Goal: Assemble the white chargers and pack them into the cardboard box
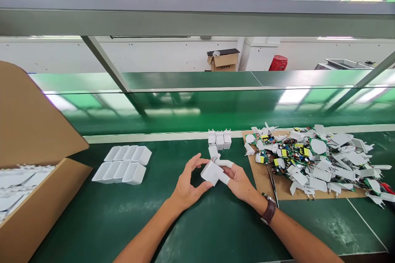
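A white, square plastic housing (211, 173) is between my two hands over the green table. My left hand (187, 181) curls around its left side, thumb at the lower edge and index finger near the upper edge. From the right, my right hand (239, 178) pinches the housing; white covers sit on its thumb and index fingertip. Just beyond the housing is a smaller white plastic piece (213, 151); whether the two are joined I cannot tell. Several white plug-like blocks (219, 139) stand in a row behind it.
White open housings (123, 171) are lined up at left, beside an open cardboard box (58, 189) of white parts. On the right, circuit boards and white casings (311, 160) pile up on a cardboard sheet (262, 176), with tweezers (273, 185) near its left edge. A metal beam (197, 20) crosses above.
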The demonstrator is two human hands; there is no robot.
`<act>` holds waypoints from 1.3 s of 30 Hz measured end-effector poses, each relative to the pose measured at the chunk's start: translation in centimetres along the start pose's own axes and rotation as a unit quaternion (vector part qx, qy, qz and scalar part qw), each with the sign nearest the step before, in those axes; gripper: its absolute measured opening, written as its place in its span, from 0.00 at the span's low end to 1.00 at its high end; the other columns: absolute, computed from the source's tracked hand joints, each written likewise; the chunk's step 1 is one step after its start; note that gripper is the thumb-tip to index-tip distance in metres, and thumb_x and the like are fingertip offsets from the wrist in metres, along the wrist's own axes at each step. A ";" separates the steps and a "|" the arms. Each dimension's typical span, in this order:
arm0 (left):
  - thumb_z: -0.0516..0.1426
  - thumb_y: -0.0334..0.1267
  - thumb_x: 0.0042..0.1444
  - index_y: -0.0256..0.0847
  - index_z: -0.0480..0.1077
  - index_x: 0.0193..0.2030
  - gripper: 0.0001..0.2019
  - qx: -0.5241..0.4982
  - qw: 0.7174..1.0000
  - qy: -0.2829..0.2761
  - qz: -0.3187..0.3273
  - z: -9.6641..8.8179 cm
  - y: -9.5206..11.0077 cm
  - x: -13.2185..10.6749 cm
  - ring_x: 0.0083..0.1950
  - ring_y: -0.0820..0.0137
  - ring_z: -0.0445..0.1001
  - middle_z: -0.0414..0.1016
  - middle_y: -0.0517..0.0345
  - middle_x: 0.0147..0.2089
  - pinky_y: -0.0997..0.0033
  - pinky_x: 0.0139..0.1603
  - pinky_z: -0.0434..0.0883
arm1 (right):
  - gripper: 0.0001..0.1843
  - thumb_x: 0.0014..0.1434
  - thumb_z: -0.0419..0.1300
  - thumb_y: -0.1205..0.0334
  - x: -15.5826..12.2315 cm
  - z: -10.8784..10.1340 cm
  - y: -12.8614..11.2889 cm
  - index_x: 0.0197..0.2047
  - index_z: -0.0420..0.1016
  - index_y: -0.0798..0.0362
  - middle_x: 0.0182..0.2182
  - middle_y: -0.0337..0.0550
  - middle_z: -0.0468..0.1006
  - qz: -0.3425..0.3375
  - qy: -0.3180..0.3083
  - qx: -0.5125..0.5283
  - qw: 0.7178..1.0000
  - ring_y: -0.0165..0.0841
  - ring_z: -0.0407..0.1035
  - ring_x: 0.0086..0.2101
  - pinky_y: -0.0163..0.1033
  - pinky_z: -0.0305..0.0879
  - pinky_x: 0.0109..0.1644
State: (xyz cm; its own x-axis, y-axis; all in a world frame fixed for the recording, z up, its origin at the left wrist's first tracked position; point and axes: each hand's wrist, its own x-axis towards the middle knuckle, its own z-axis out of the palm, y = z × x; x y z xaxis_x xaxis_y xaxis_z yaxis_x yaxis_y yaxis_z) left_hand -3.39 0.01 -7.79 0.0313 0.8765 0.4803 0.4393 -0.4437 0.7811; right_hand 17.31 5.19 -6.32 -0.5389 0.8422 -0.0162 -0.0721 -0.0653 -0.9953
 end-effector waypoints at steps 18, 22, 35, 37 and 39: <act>0.64 0.34 0.61 0.44 0.74 0.47 0.08 -0.157 0.974 -0.162 0.012 -0.9 1.5 1.3 0.66 0.51 0.71 0.80 0.42 0.56 0.45 0.63 0.71 | 0.58 0.51 0.73 0.55 -0.8 -0.1 0.7 0.76 0.45 0.51 0.45 0.44 0.76 0.048 -0.092 -0.210 0.972 0.37 0.72 0.40 0.46 0.71 0.47; 0.67 0.33 0.59 0.46 0.77 0.49 0.12 -0.152 0.973 -0.168 0.033 -1.3 1.4 1.5 0.62 0.52 0.76 0.83 0.46 0.51 0.45 0.61 0.73 | 0.58 0.48 0.74 0.54 -0.9 0.2 0.2 0.75 0.49 0.52 0.56 0.53 0.72 0.041 -0.072 -0.248 0.965 0.43 0.74 0.46 0.49 0.71 0.50; 0.70 0.35 0.55 0.44 0.74 0.39 0.09 -0.033 0.995 -0.074 0.050 0.1 2.4 0.7 0.52 0.57 0.82 0.80 0.47 0.51 0.54 0.51 0.81 | 0.57 0.48 0.72 0.59 -0.9 0.0 0.2 0.75 0.49 0.49 0.53 0.50 0.70 -0.025 -0.076 -0.325 0.942 0.40 0.73 0.41 0.45 0.72 0.44; 0.70 0.32 0.54 0.44 0.73 0.39 0.10 -0.001 0.993 -0.082 0.082 0.5 2.5 0.7 0.52 0.58 0.82 0.80 0.47 0.52 0.57 0.51 0.81 | 0.58 0.47 0.72 0.61 -0.9 -0.1 0.2 0.75 0.47 0.50 0.54 0.50 0.69 -0.024 -0.079 -0.334 0.939 0.39 0.73 0.41 0.44 0.72 0.43; 0.70 0.30 0.54 0.44 0.74 0.42 0.12 0.006 0.990 -0.093 0.109 0.5 2.4 0.8 0.54 0.58 0.82 0.80 0.47 0.54 0.57 0.53 0.81 | 0.59 0.47 0.73 0.60 -0.9 0.0 0.1 0.76 0.46 0.51 0.54 0.52 0.68 -0.018 -0.084 -0.337 0.938 0.40 0.73 0.40 0.45 0.72 0.42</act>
State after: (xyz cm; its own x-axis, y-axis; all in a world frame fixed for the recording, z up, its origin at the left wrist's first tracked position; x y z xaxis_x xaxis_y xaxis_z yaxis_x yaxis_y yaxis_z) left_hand -1.81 -0.31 -5.74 0.2899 0.7805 0.5539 0.4144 -0.6241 0.6624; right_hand 17.79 4.45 -6.38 -0.6753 0.7372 -0.0236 0.4239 0.3618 -0.8303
